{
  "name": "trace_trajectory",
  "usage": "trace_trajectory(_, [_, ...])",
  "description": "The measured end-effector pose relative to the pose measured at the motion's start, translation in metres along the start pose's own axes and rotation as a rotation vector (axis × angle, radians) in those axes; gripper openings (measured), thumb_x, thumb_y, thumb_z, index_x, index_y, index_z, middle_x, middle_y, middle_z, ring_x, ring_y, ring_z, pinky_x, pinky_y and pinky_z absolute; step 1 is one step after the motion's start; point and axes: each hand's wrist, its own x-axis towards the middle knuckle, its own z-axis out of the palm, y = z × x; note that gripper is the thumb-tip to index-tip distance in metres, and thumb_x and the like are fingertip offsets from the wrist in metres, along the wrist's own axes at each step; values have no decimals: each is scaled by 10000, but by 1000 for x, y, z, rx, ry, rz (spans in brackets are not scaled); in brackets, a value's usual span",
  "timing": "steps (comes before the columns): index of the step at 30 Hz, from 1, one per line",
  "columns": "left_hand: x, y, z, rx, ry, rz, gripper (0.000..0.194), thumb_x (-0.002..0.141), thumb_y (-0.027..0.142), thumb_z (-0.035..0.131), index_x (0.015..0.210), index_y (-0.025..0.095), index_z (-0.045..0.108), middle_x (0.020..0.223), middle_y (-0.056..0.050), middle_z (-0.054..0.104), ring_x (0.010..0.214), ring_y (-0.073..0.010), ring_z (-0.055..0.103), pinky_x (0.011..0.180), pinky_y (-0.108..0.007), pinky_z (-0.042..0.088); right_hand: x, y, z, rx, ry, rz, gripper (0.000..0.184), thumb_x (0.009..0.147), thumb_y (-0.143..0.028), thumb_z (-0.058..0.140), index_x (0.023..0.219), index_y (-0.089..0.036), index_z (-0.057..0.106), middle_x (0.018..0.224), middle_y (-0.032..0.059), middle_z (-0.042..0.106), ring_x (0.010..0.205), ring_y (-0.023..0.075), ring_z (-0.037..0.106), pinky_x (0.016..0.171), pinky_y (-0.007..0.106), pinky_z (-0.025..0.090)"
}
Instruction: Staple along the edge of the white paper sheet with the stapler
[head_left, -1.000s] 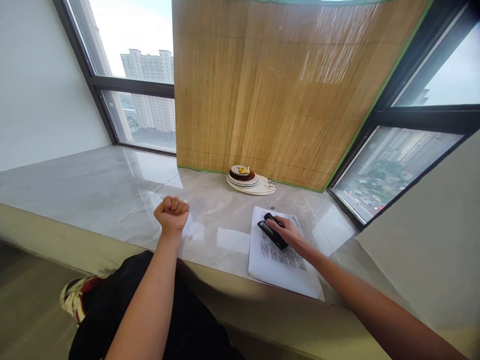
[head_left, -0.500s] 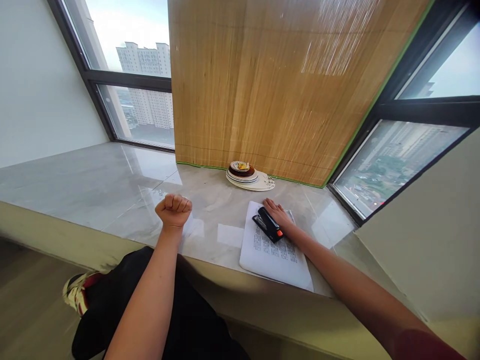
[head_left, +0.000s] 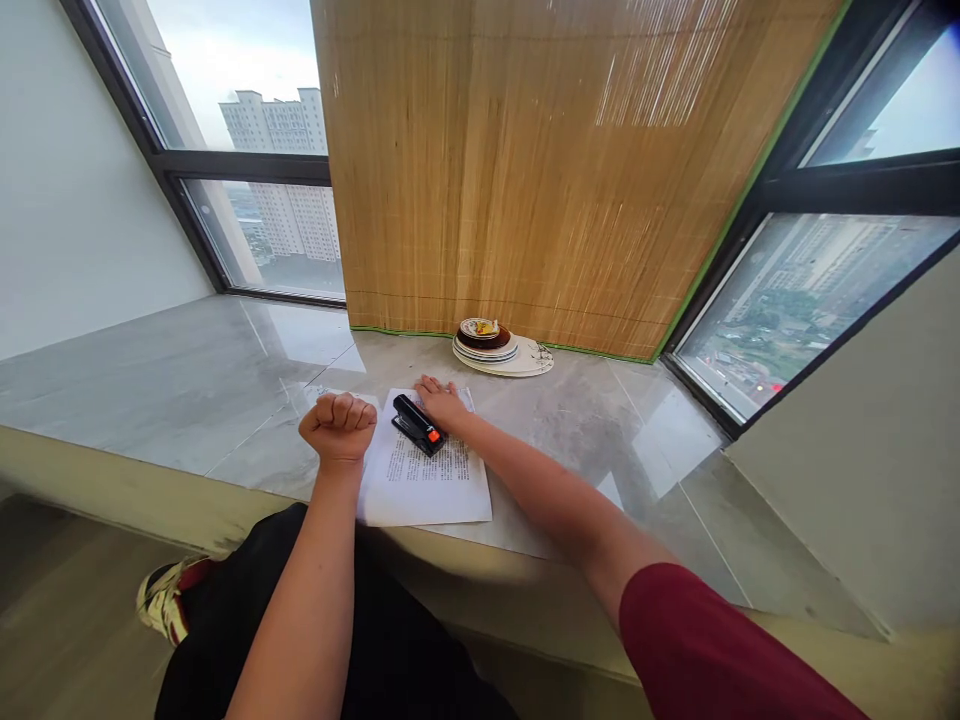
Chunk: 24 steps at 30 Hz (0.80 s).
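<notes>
A black stapler [head_left: 418, 425] with an orange-red end lies aslant on printed sheets of paper [head_left: 427, 497]. My right hand [head_left: 444, 408] rests on the upper part of the sheets, fingers stretched out, right beside the stapler. My left hand [head_left: 339, 427] is closed in a fist at the left edge of the paper, with its finger side turned up; whether anything is inside the fist is hidden. The lower edge of the sheets reaches the front edge of the marble sill.
Behind the paper, a stack of plates [head_left: 491, 352] stands on the sill [head_left: 247, 400], close to a bamboo blind [head_left: 487, 180]. Windows flank the blind on both sides. Below the sill's front edge are my legs and a shoe [head_left: 166, 600].
My right hand has slid left along the sill, and the paper and stapler have moved with it, close to my left fist. The left fist has barely moved.
</notes>
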Motion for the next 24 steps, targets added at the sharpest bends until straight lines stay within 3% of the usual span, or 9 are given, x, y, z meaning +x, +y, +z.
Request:
trace_trajectory(4, [0,1,0,70,-1,-2,613,751,284,654,537,178,90,543,63,-135,423,-87,-96,378,-250,102,-3,3,0,20,0,-29,553,1138,-466,392,1627,-211,438,1825,139,75,1654,373,229,1310,647,168])
trace_trajectory(7, [1,2,3,184,-10,-37,599,757,308,644,530,187,103,522,68,-95,397,-85,-39,373,-236,144,-21,19,-4,38,2,-41,527,1140,-494,373,1609,-288,497,1828,96,96,1655,381,230,1302,677,163])
trace_trajectory(10, [4,-4,6,361,-36,-108,485,752,289,634,532,202,210,491,77,89,383,-74,99,394,-215,212,-47,40,-9,58,7,-39,497,1138,-476,392,1579,-311,549,1818,91,169,1654,367,241,1303,669,165])
trace_trajectory(15, [6,-35,5,795,-161,-267,42,724,194,613,684,190,623,597,34,514,437,-80,322,442,-213,262,-81,68,-24,109,107,21,445,1099,-386,524,1518,-270,618,1734,149,386,1602,347,357,1283,622,242])
trace_trajectory(18, [2,-51,-1,1074,-291,-314,114,712,163,654,774,188,747,722,-5,678,540,-115,463,554,-240,403,-92,70,-35,150,240,76,371,1095,-303,497,1378,-180,702,1542,184,602,1442,304,536,1212,492,369])
trace_trajectory(20, [-1,-56,-4,1221,-385,-325,116,717,177,714,801,203,789,801,-21,727,663,-154,557,689,-276,481,-103,64,-39,179,309,100,400,1121,-312,400,1174,-140,757,1254,178,740,1216,279,651,1089,429,447])
trace_trajectory(22, [-3,-57,-6,1334,-468,-331,155,751,234,770,895,225,827,936,-37,762,791,-190,623,804,-310,511,-118,54,-38,216,327,81,449,1127,-404,396,1002,-157,750,1012,123,761,995,248,679,935,375,481])
trace_trajectory(24, [-4,-57,-8,1421,-534,-337,235,780,301,808,1007,249,840,1116,-49,765,902,-215,661,867,-330,518,-134,43,-32,253,318,31,390,1053,-526,564,986,-177,726,949,79,746,905,230,659,826,334,468])
